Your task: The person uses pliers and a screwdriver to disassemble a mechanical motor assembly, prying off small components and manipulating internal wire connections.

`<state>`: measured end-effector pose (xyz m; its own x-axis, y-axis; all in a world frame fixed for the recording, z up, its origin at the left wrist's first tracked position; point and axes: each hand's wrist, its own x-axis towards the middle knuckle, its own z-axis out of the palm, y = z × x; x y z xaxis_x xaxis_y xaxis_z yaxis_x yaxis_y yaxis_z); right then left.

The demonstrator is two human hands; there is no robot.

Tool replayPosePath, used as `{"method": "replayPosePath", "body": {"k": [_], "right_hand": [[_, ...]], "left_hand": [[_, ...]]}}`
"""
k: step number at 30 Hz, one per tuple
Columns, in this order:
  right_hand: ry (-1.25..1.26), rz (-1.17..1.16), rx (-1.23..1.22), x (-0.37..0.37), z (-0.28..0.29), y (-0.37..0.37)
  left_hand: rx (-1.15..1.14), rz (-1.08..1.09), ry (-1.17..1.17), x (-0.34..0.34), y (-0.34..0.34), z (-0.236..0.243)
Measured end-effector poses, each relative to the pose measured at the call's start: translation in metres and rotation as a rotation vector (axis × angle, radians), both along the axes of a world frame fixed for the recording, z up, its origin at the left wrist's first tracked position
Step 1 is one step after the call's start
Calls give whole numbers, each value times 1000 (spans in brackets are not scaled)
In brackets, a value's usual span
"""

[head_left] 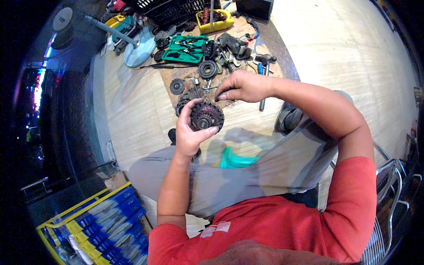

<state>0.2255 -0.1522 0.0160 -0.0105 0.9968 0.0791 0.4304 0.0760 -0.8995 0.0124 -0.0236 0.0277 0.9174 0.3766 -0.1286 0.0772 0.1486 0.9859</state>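
My left hand (191,128) grips a round, dark metal machine part (207,116) by its edge, thumb at the front and fingers behind. The part has a notched rim, a reddish-brown inside and a stepped, ringed hub facing up. Just above its right side, my right hand (238,88) is closed, thumb and fingertips pressed together. Whatever sits in that pinch, if anything, is too small to make out. Beyond the held part, a dark housing (182,104), a grooved pulley (208,69) and a smaller black disc (177,86) lie on a cardboard sheet (168,78).
A hammer (264,84), a green tool case (184,48) and a yellow tub (215,25) lie farther off. At upper left stands a fan with a pale base (139,47). A green curved object (238,159) is by my legs; a metal chair (388,190) is at right.
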Motion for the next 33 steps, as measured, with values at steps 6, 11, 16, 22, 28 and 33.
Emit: {"method": "replayPosePath", "body": {"k": [6,11,16,22,28,33], "right_hand": [[-51,21,1,6,31,-9],[-299,64,14,-2,38,-18],[-488,-94,-72,3,9,-15],[-449,-196,-84,16,-19,-6],[-401,-59,-198,-1,-19,-3],[-114,36,-28,-25,-15,10]], "left_hand": [[-5,261,-14,4,4,-9],[-198,498,-192,5,24,-12],[-229,544,-299,-2,47,-16],[-248,472,-364,-4,50,-8],[-226,381,-346,-1,35,-12],[-209,302,-301,9,11,-9]]}}
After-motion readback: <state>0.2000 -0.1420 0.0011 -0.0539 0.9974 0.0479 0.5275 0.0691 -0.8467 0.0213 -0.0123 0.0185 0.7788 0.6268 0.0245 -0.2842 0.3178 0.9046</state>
